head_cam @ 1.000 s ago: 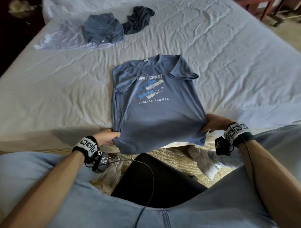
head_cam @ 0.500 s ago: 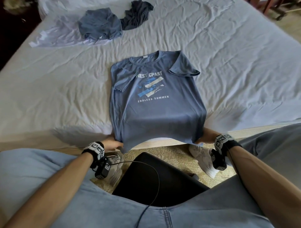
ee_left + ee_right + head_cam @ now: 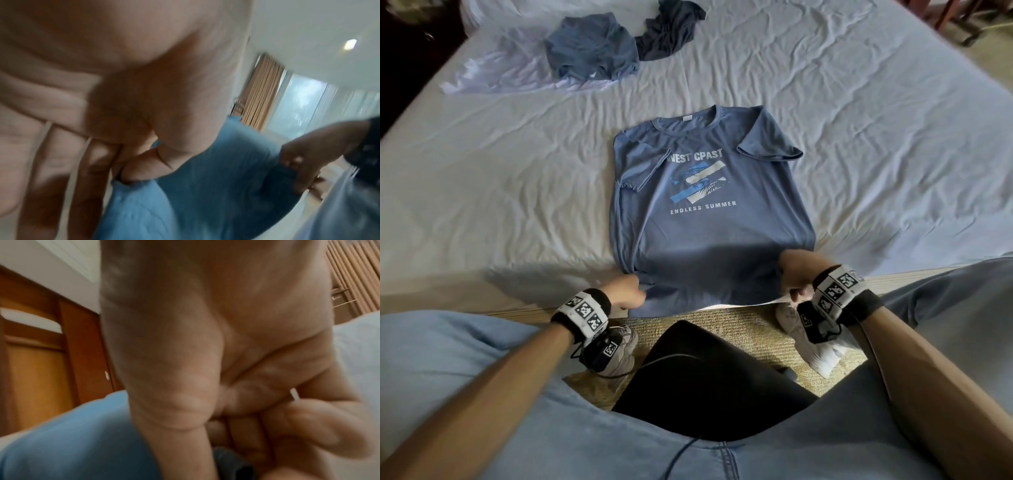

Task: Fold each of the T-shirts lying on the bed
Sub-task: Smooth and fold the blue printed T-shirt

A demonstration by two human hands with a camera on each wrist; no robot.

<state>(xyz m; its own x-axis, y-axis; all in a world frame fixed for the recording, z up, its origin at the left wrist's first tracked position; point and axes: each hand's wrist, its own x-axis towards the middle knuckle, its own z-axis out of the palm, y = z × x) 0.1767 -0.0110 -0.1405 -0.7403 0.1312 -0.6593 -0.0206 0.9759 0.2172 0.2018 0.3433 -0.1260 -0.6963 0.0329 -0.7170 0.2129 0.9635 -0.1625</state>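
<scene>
Head view: wrinkled white bed, shirt flat; left grip and right grip each pinch its hem corners.

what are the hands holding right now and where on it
Both hold the blue T-shirt by its bottom hem: left hand at the left corner, right hand at the right corner.

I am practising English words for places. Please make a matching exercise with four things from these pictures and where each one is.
Things:
1. printed blue T-shirt
2. crumpled blue shirt
3. dark navy garment
4. left hand

Places:
a. far end of the bed, right of the pile
b. spread flat in the middle of the bed
c. gripping the hem's left corner
d. far end, on a pale garment

Pairs: 1-b, 2-d, 3-a, 4-c
</scene>
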